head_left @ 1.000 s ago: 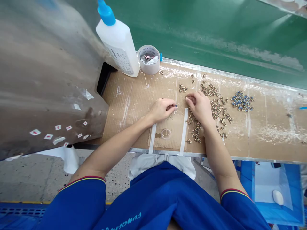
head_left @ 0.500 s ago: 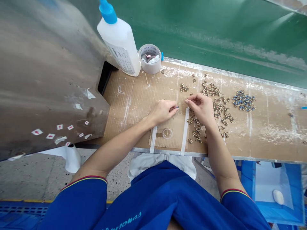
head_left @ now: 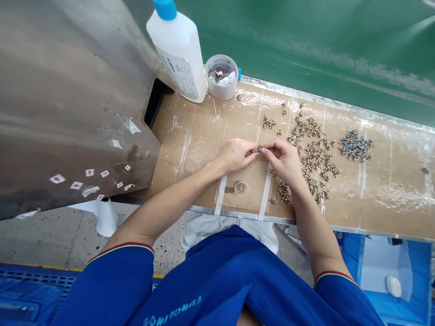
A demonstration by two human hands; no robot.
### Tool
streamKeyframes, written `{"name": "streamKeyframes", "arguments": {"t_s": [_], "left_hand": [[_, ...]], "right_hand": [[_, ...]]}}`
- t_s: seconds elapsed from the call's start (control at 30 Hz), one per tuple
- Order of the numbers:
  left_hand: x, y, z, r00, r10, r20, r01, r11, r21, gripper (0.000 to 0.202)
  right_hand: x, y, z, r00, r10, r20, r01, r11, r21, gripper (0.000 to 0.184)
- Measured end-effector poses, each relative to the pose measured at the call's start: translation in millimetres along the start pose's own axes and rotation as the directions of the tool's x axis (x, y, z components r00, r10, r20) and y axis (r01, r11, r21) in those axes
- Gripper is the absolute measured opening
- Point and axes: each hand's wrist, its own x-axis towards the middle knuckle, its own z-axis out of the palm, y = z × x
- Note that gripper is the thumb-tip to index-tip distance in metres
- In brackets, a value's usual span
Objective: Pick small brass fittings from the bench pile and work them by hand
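Note:
My left hand (head_left: 238, 155) and my right hand (head_left: 283, 160) meet above the cardboard-covered bench, both closed in fingertip pinches. Between their fingertips is a tiny brass-coloured and blue part (head_left: 258, 149), too small to make out in detail. The left pinch is at its blue side, the right at its brass-coloured side. Right of and partly under my right hand spreads a pile of small brass-coloured metal parts (head_left: 311, 156). Farther right lies a heap of similar parts with blue pieces (head_left: 355, 146). A small transparent round dish (head_left: 241, 188) sits nearer my body.
A white bottle with a blue cap (head_left: 180, 54) stands at the back left beside a round tub (head_left: 221, 88) holding scraps. A thin stick (head_left: 214, 107) lies in front. A metal panel (head_left: 84, 99) bounds the left side; a green surface (head_left: 306, 50) lies beyond the bench.
My hands were slightly apart and have come together at the fingertips, the small blue piece meeting the brass-coloured part. The camera view has shifted a little.

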Motion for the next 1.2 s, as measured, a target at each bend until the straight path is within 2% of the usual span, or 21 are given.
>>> {"name": "streamKeyframes", "arguments": {"t_s": [0.37, 0.77, 0.97, 1.07, 1.2], "left_hand": [[-1, -1, -3.5, 0.998, 0.043, 0.05, -0.042, 0.999, -0.012, 0.026], [-2, -3, -2.4, 0.995, 0.085, 0.046, -0.087, 0.996, 0.031, 0.029], [-1, -10, -0.3, 0.987, 0.153, 0.046, -0.152, 0.988, -0.021, 0.026], [-1, -13, 1.2, 0.984, 0.168, 0.062, -0.167, 0.986, -0.029, 0.028], [-2, -9, -0.2, 0.986, 0.145, 0.084, -0.144, 0.989, -0.014, 0.03]], "right_hand": [[-2, 2, -5, 0.999, -0.015, 0.047, 0.016, 1.0, -0.021, 0.012], [-2, 4, -3, 0.997, -0.025, 0.077, 0.025, 1.0, 0.008, 0.022], [0, 4, -7, 0.983, -0.007, 0.181, -0.004, 0.998, 0.057, 0.03], [1, 6, -7, 0.976, -0.016, 0.217, 0.007, 0.999, 0.046, 0.029], [1, 6, -7, 0.976, -0.021, 0.216, 0.031, 0.999, -0.044, 0.016]]}}
